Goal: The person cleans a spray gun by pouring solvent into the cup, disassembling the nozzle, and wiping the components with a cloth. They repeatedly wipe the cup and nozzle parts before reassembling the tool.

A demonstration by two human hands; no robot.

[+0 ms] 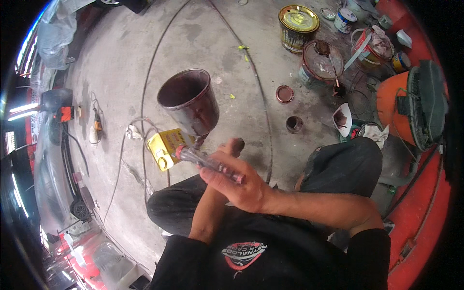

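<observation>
A dark maroon, paint-stained cup (193, 113) is tilted above the floor, its mouth up and a short stem beneath. My left hand (233, 146) is closed at the stem's lower end, mostly hidden behind my right hand and wrist; how its fingers wrap the stem does not show. In front of it, my right hand (244, 186) is closed around a clear tube-like piece with red ends (208, 162), slanting up to the left. A yellow rectangular can (163, 145) with a round cap lies on the floor just behind these.
A small open jar (294, 124) and a brown lid (284, 94) stand ahead to the right. Paint buckets (298, 29) and an orange vacuum (398, 104) line the right side. A hose (261, 87) loops across the concrete. A heat-gun-like tool (98, 121) lies left.
</observation>
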